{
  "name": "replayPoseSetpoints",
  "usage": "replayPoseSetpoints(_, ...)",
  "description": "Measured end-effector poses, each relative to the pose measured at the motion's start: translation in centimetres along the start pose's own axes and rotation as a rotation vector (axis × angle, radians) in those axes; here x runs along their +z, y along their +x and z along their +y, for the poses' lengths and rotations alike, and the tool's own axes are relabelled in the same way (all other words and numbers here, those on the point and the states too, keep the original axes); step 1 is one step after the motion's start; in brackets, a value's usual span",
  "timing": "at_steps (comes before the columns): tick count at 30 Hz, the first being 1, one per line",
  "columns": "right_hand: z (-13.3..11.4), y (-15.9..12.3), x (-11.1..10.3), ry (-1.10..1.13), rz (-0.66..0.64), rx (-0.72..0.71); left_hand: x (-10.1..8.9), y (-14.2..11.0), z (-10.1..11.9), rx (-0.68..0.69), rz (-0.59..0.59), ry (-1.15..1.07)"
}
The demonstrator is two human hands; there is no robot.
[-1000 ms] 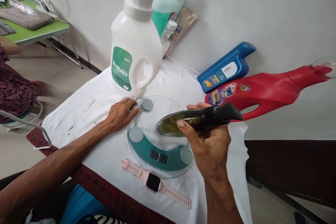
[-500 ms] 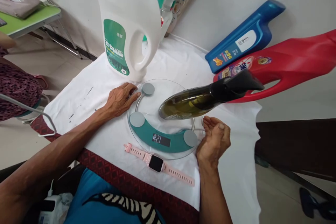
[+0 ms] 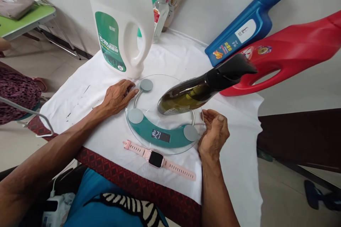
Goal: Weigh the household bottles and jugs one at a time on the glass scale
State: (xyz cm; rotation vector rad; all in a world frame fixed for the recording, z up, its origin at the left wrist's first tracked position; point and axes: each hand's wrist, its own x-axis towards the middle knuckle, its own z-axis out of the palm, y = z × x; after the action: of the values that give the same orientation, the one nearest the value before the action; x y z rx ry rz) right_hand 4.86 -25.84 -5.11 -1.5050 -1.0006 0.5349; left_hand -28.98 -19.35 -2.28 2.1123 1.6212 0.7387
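Observation:
A round glass bathroom scale (image 3: 160,133) with a teal band, grey pads and a lit display lies on the white cloth. My left hand (image 3: 119,95) is at its left rim, the thumb over the glass edge and the fingers beside it. At the right rim my right hand (image 3: 214,133) has its fingers curled against the edge, thumb up; their tips are partly hidden. On the glass stands a dark olive bottle (image 3: 183,95) with a black top, touched by neither hand. A pink-strapped smartwatch (image 3: 156,159) lies just in front of the scale.
Behind the scale stand a big white jug (image 3: 125,25) and a clear bottle (image 3: 163,10). To the right are a blue bottle (image 3: 245,28) and a red bottle (image 3: 287,53). At the far left are a green table (image 3: 39,16) and part of another person (image 3: 18,92).
The camera view has shifted, moving things slightly up and left in the picture. Both hands stay at the scale's rims. The display digits look different and clearer now.

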Motion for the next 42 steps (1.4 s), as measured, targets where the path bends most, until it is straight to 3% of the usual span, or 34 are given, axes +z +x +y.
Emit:
replayPoseSetpoints(17,-0.3,-0.1,0.2,-0.04,-0.004,0.007,0.0,0.0,0.2,-0.018,-0.009,-0.006)
replayPoseSetpoints(21,-2.1,-0.3,-0.2,-0.081,-0.034,-0.06,0.0,-0.1,0.2,-0.016,0.001,-0.022)
replayPoseSetpoints(24,-4.8,-0.4,-0.3,-0.056,-0.185,-0.158,-0.2,-0.1,0.4,-0.02,0.001,-0.038)
replayPoseSetpoints(27,-7.6,-0.8,0.8,-0.025,-0.386,-0.195,-0.4,-0.2,0.6,-0.023,-0.006,-0.048)
replayPoseSetpoints(29,-9.0,-1.1,2.3,-0.011,-0.438,-0.186,-0.4,-0.3,0.6,-0.028,0.008,-0.056)
replayPoseSetpoints(33,-10.6,-1.7,5.2,-0.048,-0.364,-0.114,-0.2,-0.3,0.4,-0.038,0.022,-0.066)
replayPoseSetpoints(38,-11.2,-1.6,5.8,-0.036,-0.353,-0.059,0.0,-0.4,0.3,-0.066,0.023,-0.09)
replayPoseSetpoints(42,-11.4,2.0,6.4,0.104,-0.298,-0.077,0.1,-0.4,0.3,-0.08,0.03,-0.101)
